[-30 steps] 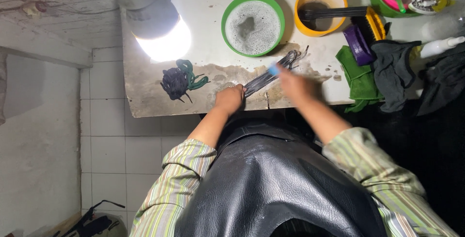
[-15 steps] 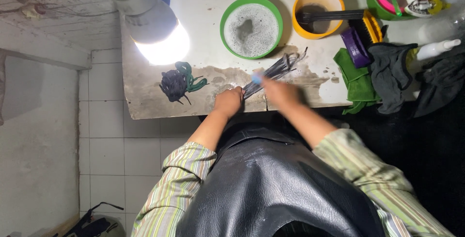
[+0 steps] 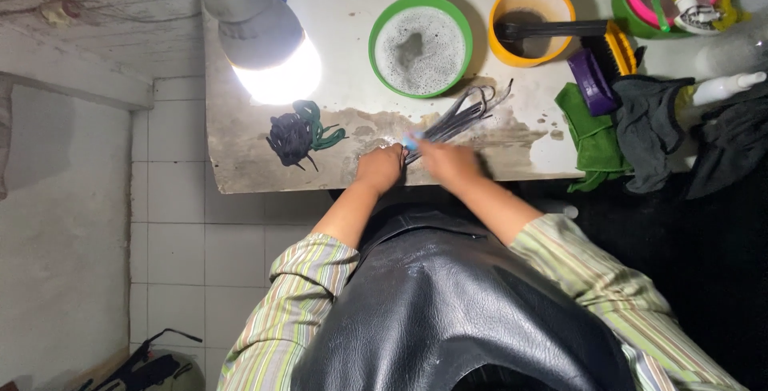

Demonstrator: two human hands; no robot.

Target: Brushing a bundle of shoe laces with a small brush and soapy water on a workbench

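Both hands meet mid-frame on the wet table point(image 3: 240, 167): left hand point(image 3: 380, 169) pinches the end of a bundle of dark laces point(image 3: 460, 117), right hand point(image 3: 448, 161) clenched around something small and blue, probably a brush, though it's blurry.

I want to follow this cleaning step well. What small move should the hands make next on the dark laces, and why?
Probably another short brush stroke along the dark laces. The left hand pins their near end on the wet, stained table, the right hand holds a small blue brush there, and the far ends look unscrubbed.
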